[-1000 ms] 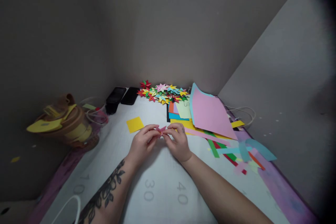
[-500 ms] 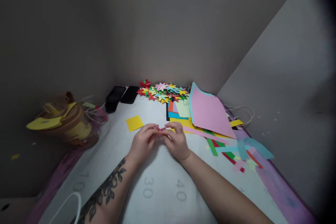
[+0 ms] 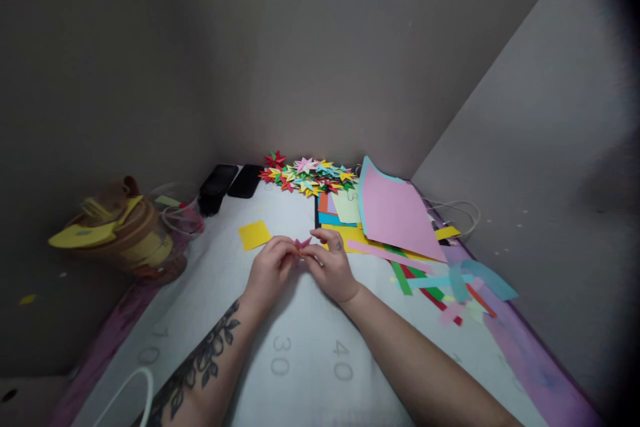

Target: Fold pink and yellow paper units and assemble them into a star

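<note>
A small pink folded paper piece (image 3: pixel 302 243) with pointed tips is pinched between both hands above the white mat (image 3: pixel 310 320). My left hand (image 3: pixel 273 267) grips its left side, the fingers bent together. My right hand (image 3: pixel 333 267) pinches its lower right edge with thumb and a finger, while the index finger is raised and curved above. Just left of the hands lies a yellow paper square (image 3: pixel 255 235). Beyond them is a pile of colourful folded paper stars (image 3: pixel 307 177).
Pink and coloured sheets (image 3: pixel 397 213) lie at the back right, with paper strips and scraps (image 3: pixel 425 282) in front. Two black phone-like objects (image 3: pixel 245 181) rest at the back left. A brown pot-like container (image 3: pixel 145 240) with yellow paper stands far left, near cables.
My right index finger has lifted off the pink paper, and more of its pointed tips now show. Both hands stay in nearly the same place.
</note>
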Motion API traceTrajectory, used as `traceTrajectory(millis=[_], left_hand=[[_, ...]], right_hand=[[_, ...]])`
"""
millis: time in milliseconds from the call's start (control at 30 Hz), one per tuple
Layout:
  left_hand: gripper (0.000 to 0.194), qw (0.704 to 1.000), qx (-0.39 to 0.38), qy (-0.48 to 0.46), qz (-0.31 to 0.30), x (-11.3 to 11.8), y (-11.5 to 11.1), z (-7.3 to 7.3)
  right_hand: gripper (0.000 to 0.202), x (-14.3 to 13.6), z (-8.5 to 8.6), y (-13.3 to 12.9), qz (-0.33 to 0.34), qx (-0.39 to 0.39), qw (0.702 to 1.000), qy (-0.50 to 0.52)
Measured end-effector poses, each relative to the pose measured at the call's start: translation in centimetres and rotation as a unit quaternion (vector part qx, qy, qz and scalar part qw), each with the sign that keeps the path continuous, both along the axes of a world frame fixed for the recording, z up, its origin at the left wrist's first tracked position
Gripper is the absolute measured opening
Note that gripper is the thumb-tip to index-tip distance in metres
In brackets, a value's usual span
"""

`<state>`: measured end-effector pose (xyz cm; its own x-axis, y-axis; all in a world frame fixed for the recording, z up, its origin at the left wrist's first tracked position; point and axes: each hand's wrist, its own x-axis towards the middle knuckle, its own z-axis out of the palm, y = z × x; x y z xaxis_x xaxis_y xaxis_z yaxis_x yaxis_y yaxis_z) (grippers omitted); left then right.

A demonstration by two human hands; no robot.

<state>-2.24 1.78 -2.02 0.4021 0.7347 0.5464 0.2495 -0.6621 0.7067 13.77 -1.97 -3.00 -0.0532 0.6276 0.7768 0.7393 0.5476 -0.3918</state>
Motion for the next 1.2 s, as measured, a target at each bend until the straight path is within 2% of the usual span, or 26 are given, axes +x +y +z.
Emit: traceTrajectory(millis=[233,400,500,567,667,733,800,867,1033,1200], left_hand=[[0.016,1.000,0.006,-0.004,0.004,0.0,0.2,-0.1],[0.015,1.000,0.009,0.000,0.001,-0.1,0.1,0.1],[0.014,1.000,-0.002,-0.001,-0.005,-0.1,0.1,0.0],[0.012,0.999,-0.042,-0.019,0.011,0.2,0.0,-0.2],[0.035,0.984,-0.144,-0.087,0.051,0.8,0.0,-0.4],[0.048,0.963,-0.234,-0.127,0.040,1.1,-0.1,-0.4],[0.046,0.939,-0.315,-0.138,0.008,1.3,-0.1,-0.1],[0.042,0.922,-0.361,-0.140,-0.008,1.3,-0.1,0.1],[0.039,0.914,-0.376,-0.150,-0.013,1.2,-0.1,0.5],[0.027,0.926,-0.350,-0.140,-0.010,1.2,-0.2,0.7]], right_hand=[[0.021,0.2,0.2,-0.2,0.021,0.009,0.999,-0.034],[0.015,0.1,0.0,0.0,-0.005,-0.007,1.000,-0.019],[0.012,-0.2,0.0,0.1,0.003,-0.024,1.000,-0.010],[0.011,-0.4,0.1,0.1,0.008,-0.039,0.999,0.011],[0.011,-0.6,0.2,0.3,-0.003,-0.071,0.995,0.065],[0.011,-0.7,0.2,0.4,-0.010,-0.093,0.990,0.108],[0.010,-0.7,0.2,0.6,-0.008,-0.112,0.983,0.148],[0.009,-0.8,0.2,0.7,-0.008,-0.122,0.976,0.180],[0.004,-0.7,0.2,0.9,-0.039,-0.121,0.966,0.223],[0.007,-0.6,0.4,0.8,-0.031,-0.104,0.975,0.191]])
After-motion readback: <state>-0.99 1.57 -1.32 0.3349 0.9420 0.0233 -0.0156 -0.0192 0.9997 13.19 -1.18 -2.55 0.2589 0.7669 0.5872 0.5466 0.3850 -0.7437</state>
